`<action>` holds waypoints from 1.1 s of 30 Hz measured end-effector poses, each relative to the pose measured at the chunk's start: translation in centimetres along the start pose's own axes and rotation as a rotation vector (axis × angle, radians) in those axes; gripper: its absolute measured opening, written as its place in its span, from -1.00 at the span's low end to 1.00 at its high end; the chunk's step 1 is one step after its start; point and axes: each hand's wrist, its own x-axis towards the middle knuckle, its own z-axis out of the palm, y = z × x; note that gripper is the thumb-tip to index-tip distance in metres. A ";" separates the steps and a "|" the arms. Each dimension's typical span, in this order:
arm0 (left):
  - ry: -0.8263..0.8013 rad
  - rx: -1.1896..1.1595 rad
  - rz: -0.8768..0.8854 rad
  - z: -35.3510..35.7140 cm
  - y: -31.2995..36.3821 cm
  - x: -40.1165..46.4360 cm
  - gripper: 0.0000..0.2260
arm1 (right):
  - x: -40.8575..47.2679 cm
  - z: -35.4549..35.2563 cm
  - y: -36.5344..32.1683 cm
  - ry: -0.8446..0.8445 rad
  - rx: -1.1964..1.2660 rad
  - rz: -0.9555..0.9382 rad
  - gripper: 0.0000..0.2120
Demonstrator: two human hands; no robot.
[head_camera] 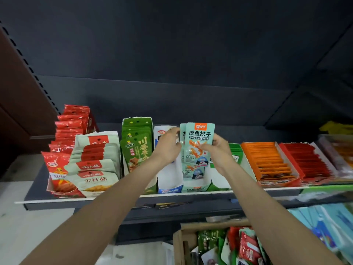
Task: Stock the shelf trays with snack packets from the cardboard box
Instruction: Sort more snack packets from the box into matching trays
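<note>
Both my hands hold a small stack of mint-green snack packets point(198, 142) upright above a mint-green shelf tray point(196, 185). My left hand point(169, 145) grips the stack's left edge, and my right hand point(217, 150) pinches its right edge. One more packet of the same kind point(193, 172) stands in the tray below. The open cardboard box point(183, 243) sits at the bottom right with mixed green, red and white packets inside.
The dark shelf point(80, 202) carries a row of trays: red packets point(61, 169), pale mushroom packets point(95, 169), green packets point(136, 148), a white-blue tray point(168, 180), orange sachets point(267, 159) and red sachets point(309, 161). Blue packets point(328, 222) fill the lower shelf at right.
</note>
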 end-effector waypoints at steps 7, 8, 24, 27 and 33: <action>-0.013 -0.056 -0.008 -0.1 -1.1 0.5 -0.63 | 0.7 -0.1 2.1 0.008 -0.526 -0.186 -0.61; -0.009 -0.046 -0.001 0.0 -1.3 0.6 -0.65 | 0.7 -0.1 2.1 0.012 -0.530 -0.197 -0.62; -0.057 0.141 0.047 0.8 -1.1 -0.2 -0.44 | -1.0 0.6 3.6 0.072 -0.724 -0.347 -0.38; -0.049 0.148 0.047 1.0 -1.0 -0.3 -0.44 | -1.2 -0.1 3.3 0.036 -0.863 -0.397 -0.51; -0.034 0.200 0.049 1.3 -0.8 -0.2 -0.43 | -1.1 0.1 2.6 0.110 -1.088 -0.427 -0.53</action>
